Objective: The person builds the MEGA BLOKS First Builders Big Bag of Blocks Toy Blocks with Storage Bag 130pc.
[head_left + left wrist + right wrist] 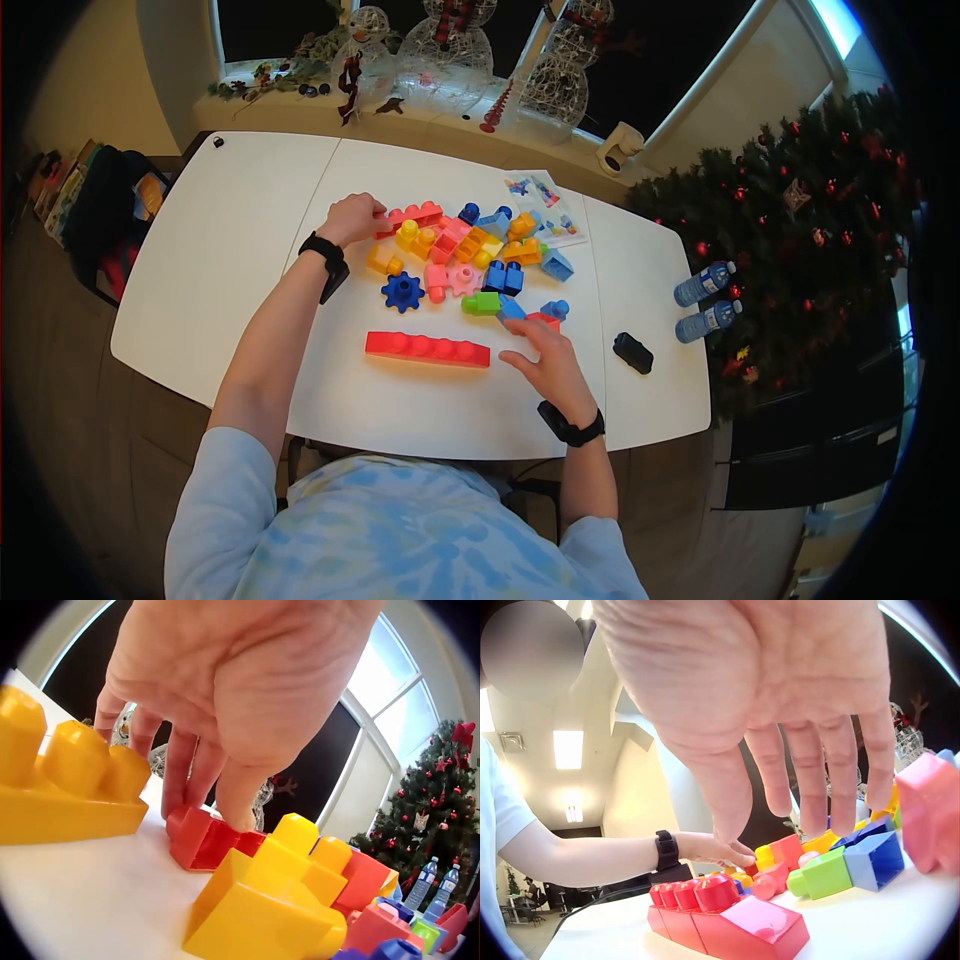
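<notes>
My left hand pinches the end of a red building block at the pile's far left, thumb and fingertips on it in the left wrist view. Right beside it are a yellow block and an orange block. My right hand holds nothing, its fingers extended downward near the pile's front right. Close to its fingertips lie a light blue block and a green block. A long red row of joined blocks, studs along one side, lies left of the right hand.
A dark blue gear and a pink gear lie among the blocks. Behind them is a printed picture sheet. A black case and two water bottles are on the right of the white table.
</notes>
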The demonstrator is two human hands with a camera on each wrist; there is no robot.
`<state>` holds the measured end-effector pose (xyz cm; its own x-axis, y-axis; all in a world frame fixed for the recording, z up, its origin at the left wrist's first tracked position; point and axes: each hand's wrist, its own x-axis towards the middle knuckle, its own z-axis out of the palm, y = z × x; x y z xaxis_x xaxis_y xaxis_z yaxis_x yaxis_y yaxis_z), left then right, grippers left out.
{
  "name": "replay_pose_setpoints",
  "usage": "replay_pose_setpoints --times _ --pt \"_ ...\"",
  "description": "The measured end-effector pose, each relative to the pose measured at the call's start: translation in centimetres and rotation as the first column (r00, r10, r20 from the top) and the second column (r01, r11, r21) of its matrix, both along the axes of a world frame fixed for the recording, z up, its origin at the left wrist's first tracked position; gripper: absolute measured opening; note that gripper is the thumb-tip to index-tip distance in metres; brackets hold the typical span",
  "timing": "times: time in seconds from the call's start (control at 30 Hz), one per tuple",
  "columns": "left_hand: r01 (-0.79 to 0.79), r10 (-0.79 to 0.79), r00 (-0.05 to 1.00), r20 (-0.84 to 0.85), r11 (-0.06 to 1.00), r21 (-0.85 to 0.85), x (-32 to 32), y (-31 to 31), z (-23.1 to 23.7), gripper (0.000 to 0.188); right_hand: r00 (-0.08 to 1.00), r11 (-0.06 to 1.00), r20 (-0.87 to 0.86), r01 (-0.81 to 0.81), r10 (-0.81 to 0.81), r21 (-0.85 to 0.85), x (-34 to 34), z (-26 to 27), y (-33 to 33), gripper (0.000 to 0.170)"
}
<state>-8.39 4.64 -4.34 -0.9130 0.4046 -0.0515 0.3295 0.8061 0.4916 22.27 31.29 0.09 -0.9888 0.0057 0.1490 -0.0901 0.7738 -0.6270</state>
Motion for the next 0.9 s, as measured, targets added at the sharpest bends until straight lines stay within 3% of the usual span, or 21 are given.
replay_pose_setpoints --times 0.23,0.3,0.53,0.6,0.8,0.9 --pt "0.015 -0.012 0.999 -0.044 0.998 0.065 -0.6 -0.1 -0.6 0.048 0.999 0.999 -0.012 0.032 -0.032 -0.014 0.3 -1.4 1.2 0.045" --pt "-0.01 0.006 0.999 0.04 0.995 0.1 -0.4 -0.2 -0.1 0.044 0.999 0.999 -0.008 0.031 -0.031 -0.024 0.1 -1.4 0.9 0.045" --pt "-0.018 0.014 0.999 0.03 0.985 0.17 -0.1 0.2 -0.3 0.052 0.999 1.0 -0.033 0.009 -0.01 -0.029 -0.7 -1.2 -0.1 0.044" --pt "-0.103 0.047 0.983 0.179 0.942 0.319 -0.5 0.0 -0.8 0.056 0.999 0.999 -0.041 0.004 -0.005 -0.041 -0.7 -1.4 -0.4 0.044" --pt "-0.058 0.033 0.992 0.126 0.979 0.195 -0.5 0.5 -0.3 0.054 1.0 0.999 0.011 0.014 -0.014 -0.041 -0.3 -1.0 -0.4 0.045" --pt "-0.127 0.111 0.991 0.071 0.949 0.288 -0.2 -0.1 0.8 0.052 0.999 0.998 -0.008 0.036 -0.037 -0.044 0.0 -0.7 -0.1 0.045"
